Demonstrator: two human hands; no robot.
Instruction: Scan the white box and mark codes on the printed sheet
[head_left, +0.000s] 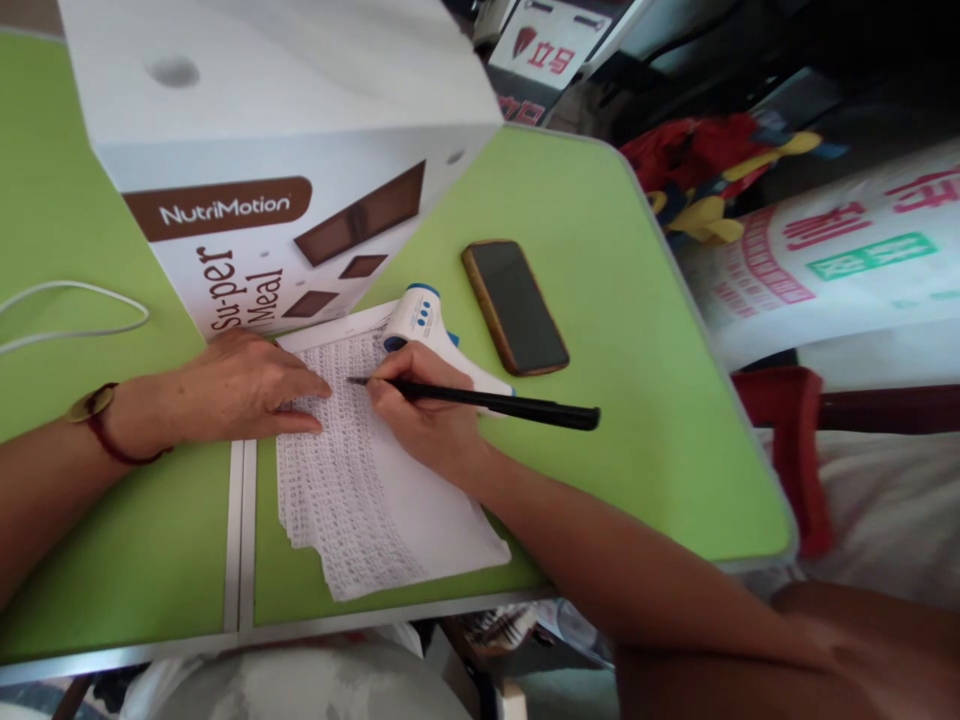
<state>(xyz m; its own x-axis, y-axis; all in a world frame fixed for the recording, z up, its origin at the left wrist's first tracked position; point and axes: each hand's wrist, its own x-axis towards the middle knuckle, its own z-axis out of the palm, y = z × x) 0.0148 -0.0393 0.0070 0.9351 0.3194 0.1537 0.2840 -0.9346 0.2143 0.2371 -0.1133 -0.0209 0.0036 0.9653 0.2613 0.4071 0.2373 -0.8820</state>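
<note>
A stack of paper sheets (337, 500), the top one covered with small writing, lies fanned on the green table. My left hand (259, 388) rests flat on its left edge, with thumb and index finger stretched apart and nothing held. My right hand (427, 415) is closed around a black pen (502, 402). The pen slants, its tip on or close to the written lines and its back end pointing right. Just beyond my right hand a white and blue infrared thermometer (420, 318) lies partly on the sheets. My right fingers hide part of it.
A large white NutriMotion box (300, 105) stands behind the papers. A phone in a brown case (517, 307) lies right of the thermometer. At left a white cable (90, 287) loops over the green table (622, 480). Beyond the right edge are a printed white sack (840, 260) and yellow-and-red items.
</note>
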